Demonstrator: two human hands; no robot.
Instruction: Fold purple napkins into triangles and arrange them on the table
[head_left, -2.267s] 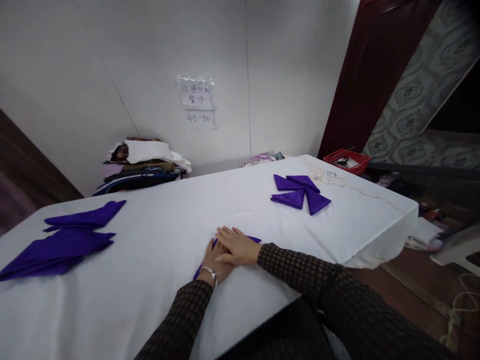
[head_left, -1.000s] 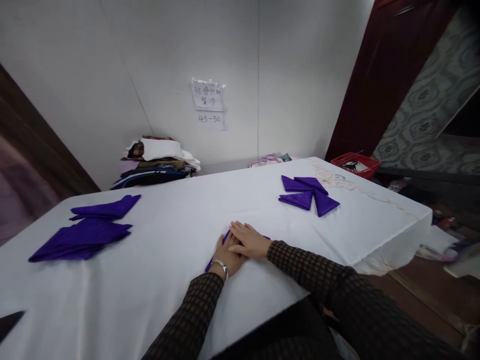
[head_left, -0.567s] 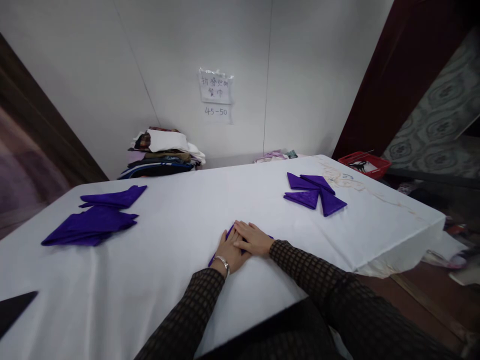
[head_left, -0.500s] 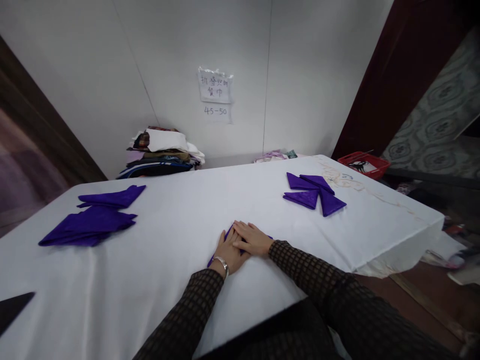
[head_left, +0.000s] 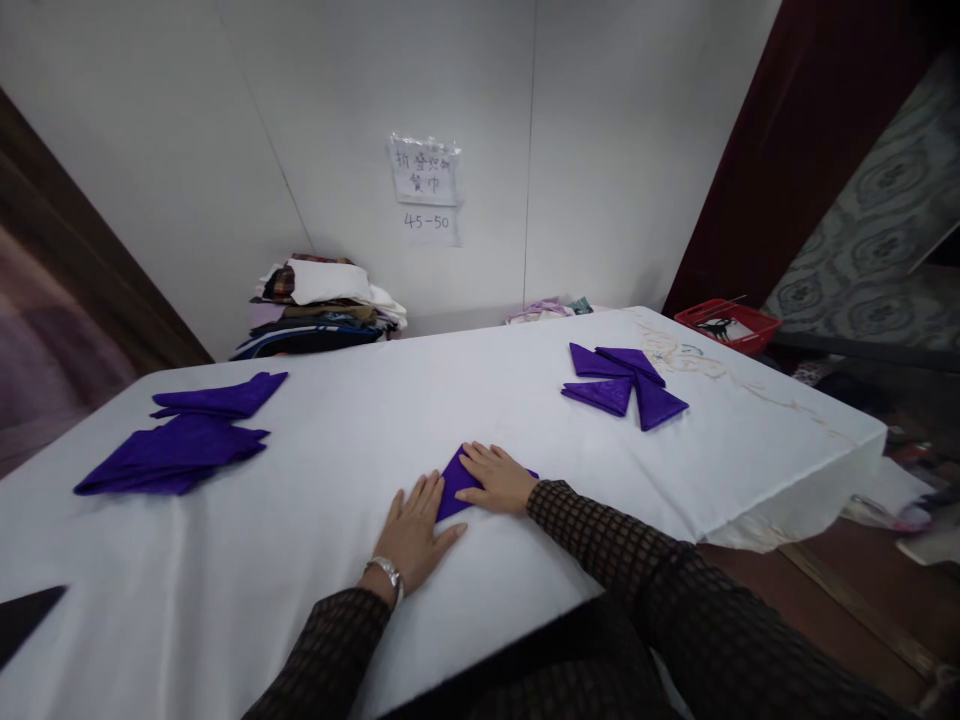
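The right hand [head_left: 501, 480] lay flat with fingers together on the small purple folded napkin [head_left: 456, 481] near the front edge of the white tablecloth [head_left: 360, 420], and the left hand [head_left: 415, 535] rested just beside it, fingers slightly spread. The thin, smooth cloth triangle could probably slip or spring open if the pressing was released unevenly.

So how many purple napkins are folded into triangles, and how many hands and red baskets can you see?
Purple triangle napkins: 5, four in the far group and one under the hands
Hands: 2, the left hand and the right hand
Red baskets: 1
Total: 8
The purple cloth piles on the left are too layered to count.
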